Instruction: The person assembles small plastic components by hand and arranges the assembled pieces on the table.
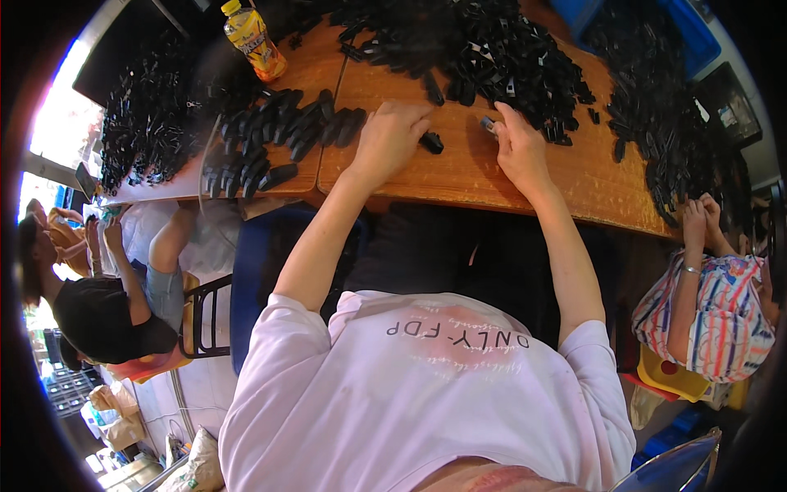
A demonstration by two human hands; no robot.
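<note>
One short black piece (431, 143), blocky in outline and plastic-looking, lies by itself on the worn brown wooden surface (574, 184), between the two hands. It sits just beside the left hand (393, 135), to the right of its thumb, and apart from the right hand (521, 152). The left hand is turned back upward, fingers bent and close together; whether it has hold of anything cannot be told, as its underside is hidden. The right hand is partly closed, thumb and forefinger gripping a small grey-blue object (488, 124) whose full shape is covered. Beyond the hands lies a large heap of small black parts (508, 61), some showing pale glints. Left of the left hand, elongated black parts (307, 127) lie in rough rows, near a yellow-capped bottle with a yellow-orange label (254, 41).
</note>
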